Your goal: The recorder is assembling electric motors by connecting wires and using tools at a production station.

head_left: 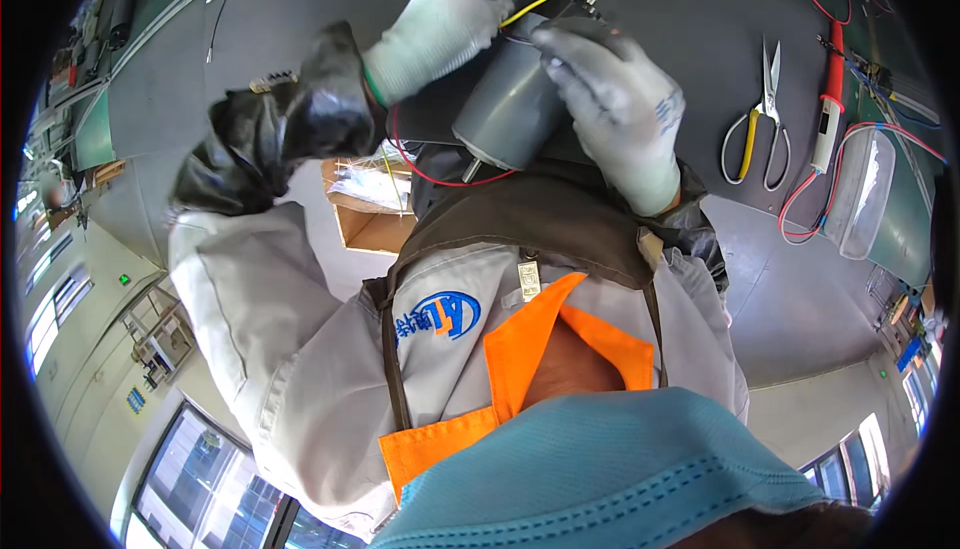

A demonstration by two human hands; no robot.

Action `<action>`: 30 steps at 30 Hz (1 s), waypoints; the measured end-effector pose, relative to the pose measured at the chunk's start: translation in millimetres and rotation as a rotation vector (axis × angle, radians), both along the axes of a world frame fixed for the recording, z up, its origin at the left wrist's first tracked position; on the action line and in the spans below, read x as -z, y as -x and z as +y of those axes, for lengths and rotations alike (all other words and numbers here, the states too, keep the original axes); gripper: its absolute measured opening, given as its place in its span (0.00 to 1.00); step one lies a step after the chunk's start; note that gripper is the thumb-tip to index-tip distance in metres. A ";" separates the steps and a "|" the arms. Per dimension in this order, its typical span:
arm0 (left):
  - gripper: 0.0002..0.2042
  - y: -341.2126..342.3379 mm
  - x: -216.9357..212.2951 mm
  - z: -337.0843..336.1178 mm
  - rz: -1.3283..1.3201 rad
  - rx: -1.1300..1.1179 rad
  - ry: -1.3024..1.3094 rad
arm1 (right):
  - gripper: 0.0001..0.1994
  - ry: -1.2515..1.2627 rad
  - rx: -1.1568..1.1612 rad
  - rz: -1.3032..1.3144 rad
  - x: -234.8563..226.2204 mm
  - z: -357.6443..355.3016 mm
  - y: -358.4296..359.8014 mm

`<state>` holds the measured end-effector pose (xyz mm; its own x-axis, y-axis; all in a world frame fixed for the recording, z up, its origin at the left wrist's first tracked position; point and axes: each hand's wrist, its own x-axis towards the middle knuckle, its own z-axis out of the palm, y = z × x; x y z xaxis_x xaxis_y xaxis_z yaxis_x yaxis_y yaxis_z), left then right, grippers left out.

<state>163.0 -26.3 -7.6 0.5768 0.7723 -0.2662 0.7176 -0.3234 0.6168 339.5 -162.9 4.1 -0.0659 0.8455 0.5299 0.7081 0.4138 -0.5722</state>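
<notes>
Both gloved hands close on a grey cylindrical motor with a short metal shaft, held just above the near edge of the grey work mat. The right hand wraps over the top and side of the motor body, fingers curled round it, apparently to steady its weight. The left hand grips the far end, where the terminals are, its fingers pinching near a thin yellow wire; this looks like the working hand. The shaft points down toward the person's chest, which turns the wired end up into view. A thin red wire loops below the motor. Toward the mat's right edge, well apart from the hands, lie yellow-handled scissors, a red-handled soldering iron and a clear plastic tray.
</notes>
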 end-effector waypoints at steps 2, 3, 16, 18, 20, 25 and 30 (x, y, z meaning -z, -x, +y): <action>0.14 -5.6 -7.7 -16.6 -0.052 -0.064 0.096 | 0.13 0.127 -0.015 0.365 2.8 -1.8 -7.0; 0.13 -6.9 1.3 -22.6 -0.260 -0.125 0.014 | 0.13 0.127 0.002 0.365 0.5 -2.7 -9.3; 0.30 -43.5 -1.7 -70.3 -0.863 -0.271 0.071 | 0.20 0.556 -0.044 1.591 -5.4 10.9 -46.8; 0.30 -43.6 -3.0 -71.3 -0.789 -0.220 -0.039 | 0.23 0.540 -0.055 1.518 0.4 11.3 -47.4; 0.30 -45.4 -5.7 -72.1 -0.761 -0.215 -0.057 | 0.26 0.525 -0.070 1.445 0.5 11.2 -48.9; 0.31 -52.6 -5.3 -72.6 -0.769 -0.184 -0.080 | 0.22 0.689 0.002 1.151 -22.3 13.6 -53.7; 0.31 -69.1 -7.9 -72.4 -0.934 -0.250 0.083 | 0.23 0.781 -0.077 1.077 -20.3 15.6 -68.4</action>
<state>232.1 -98.8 0.3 0.4053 0.9006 0.1571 -0.0311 -0.1581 0.9869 408.0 -147.3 24.5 0.0165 0.9624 -0.2713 -0.2542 -0.2584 -0.9320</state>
